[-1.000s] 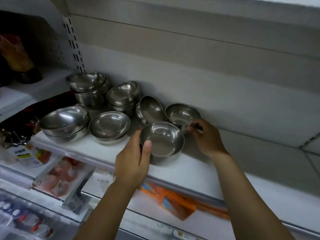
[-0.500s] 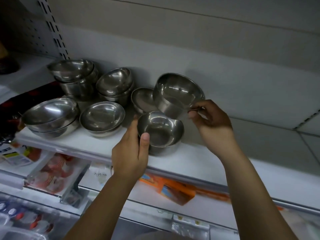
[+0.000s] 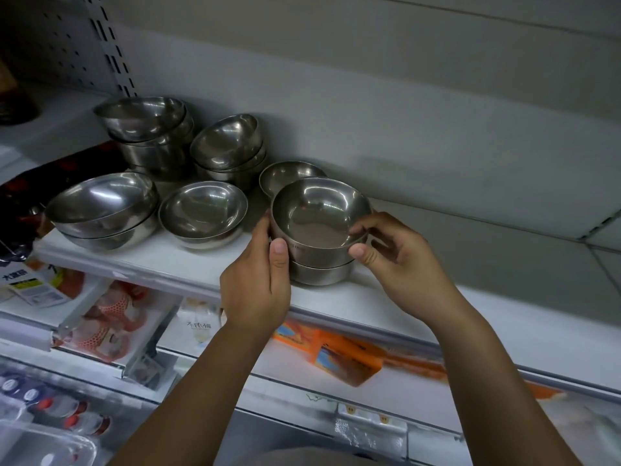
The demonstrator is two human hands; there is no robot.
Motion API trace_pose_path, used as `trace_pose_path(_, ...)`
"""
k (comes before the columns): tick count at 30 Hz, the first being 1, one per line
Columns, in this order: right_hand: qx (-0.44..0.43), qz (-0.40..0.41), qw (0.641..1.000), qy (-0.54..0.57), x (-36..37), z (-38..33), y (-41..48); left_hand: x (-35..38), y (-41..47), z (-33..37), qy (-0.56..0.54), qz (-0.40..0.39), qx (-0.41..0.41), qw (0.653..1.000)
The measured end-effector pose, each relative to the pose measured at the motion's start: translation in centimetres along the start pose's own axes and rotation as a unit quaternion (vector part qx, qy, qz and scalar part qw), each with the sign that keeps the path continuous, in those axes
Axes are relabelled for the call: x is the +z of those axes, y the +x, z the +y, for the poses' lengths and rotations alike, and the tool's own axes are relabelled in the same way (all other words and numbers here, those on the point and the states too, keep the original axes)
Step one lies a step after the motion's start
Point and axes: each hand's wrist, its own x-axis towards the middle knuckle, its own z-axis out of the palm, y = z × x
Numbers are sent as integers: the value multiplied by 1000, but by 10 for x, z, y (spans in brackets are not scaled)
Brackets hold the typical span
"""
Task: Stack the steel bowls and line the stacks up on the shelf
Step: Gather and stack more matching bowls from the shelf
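Top bowl (image 3: 319,216) nested in lower bowl (image 3: 319,273), left hand (image 3: 258,287) gripping its left wall, right hand (image 3: 400,260) pinching right rim

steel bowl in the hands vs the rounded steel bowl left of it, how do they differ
The held steel bowl sits nested on a lower bowl; the rounded steel bowl rests on the white shelf. The left hand and right hand grip the held one; the rounded one is untouched. The held one's walls are steeper than the rounded one's. Both are shiny, empty.
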Motion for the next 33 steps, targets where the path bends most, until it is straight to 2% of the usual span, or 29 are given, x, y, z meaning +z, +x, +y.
trace_pose_path(9,31,-19,998,57,2,0,-4,0,-3,-1,-8,1,7,1000)
trace_pose_path(18,14,-55,994,91,8,13,-4,-2,-4,1,-9,4,2,1000)
trace_pose_path(23,37,-26,993,108,24,23,-1,-11,-3,3,-64,-34,-13,997)
trace_pose_path(27,22,-35,993,109,24,23,5,-17,-3,8,-100,-45,-38,993)
trace_pose_path(33,14,-22,995,93,12,27,9,-15,-1,16,-43,-71,-46,996)
